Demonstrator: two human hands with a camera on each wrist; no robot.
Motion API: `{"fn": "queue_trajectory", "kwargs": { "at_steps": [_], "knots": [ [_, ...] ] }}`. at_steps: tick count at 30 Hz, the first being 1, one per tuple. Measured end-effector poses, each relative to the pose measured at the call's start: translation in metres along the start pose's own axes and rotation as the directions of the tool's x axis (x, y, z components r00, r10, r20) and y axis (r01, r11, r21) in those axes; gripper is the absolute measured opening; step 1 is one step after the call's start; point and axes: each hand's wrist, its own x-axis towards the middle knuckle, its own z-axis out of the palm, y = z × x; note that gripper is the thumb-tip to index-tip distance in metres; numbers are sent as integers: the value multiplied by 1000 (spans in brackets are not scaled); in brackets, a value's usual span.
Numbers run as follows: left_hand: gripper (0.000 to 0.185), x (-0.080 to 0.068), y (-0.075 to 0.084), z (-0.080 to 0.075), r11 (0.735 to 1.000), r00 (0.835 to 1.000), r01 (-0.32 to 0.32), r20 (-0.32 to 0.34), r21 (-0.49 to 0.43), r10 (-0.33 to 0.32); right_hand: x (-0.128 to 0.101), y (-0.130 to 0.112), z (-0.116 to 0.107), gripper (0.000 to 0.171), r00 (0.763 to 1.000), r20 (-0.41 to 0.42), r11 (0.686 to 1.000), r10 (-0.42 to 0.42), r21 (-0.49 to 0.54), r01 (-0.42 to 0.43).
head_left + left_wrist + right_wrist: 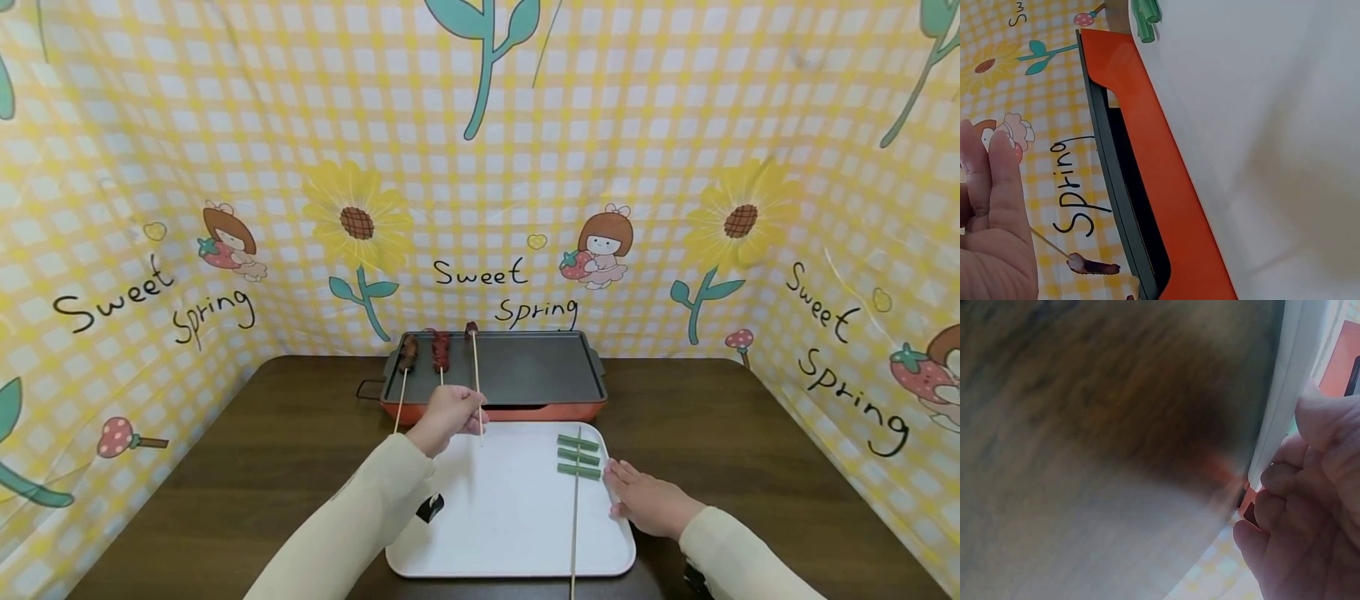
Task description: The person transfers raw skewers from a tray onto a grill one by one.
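Observation:
My left hand (448, 414) pinches the thin stick of a meat skewer (472, 328) whose dark red tip is over the left part of the grill plate (525, 371). The left wrist view shows that hand (991, 219) and the meat tip (1092, 267) beside the grill's orange base (1147, 156). Two more meat skewers (408, 352) (440, 352) lie on the grill's left end. A skewer of green pieces (578, 457) lies on the white tray (510, 517). My right hand (645, 500) rests on the table, fingers touching the tray's right rim (1285, 394).
The brown table (262, 467) is walled on three sides by a yellow checked cloth (480, 167) printed with sunflowers. The grill stands at the back centre, with the tray directly in front of it. A small black object (431, 506) sits under my left forearm.

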Motion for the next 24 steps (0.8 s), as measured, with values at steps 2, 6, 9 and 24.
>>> {"fn": "queue_trajectory", "kwargs": {
  "at_steps": [2,6,9,24],
  "knots": [
    [24,2,1,2,1000,1000,-1,-6,12,1,0,0,0,58,1000,6,1000,3,0,-3],
    [23,6,1,6,999,1000,-1,-12,42,2,1,-1,0,58,1000,13,1000,15,-4,-15],
    [23,7,2,8,998,1000,12,-23,69,-11,1,-1,0,58,1000,14,1000,21,-5,-21],
    [22,8,13,5,964,998,59,-23,261,-54,0,-1,0,57,1000,1,1000,15,-1,-15]
  ]
}}
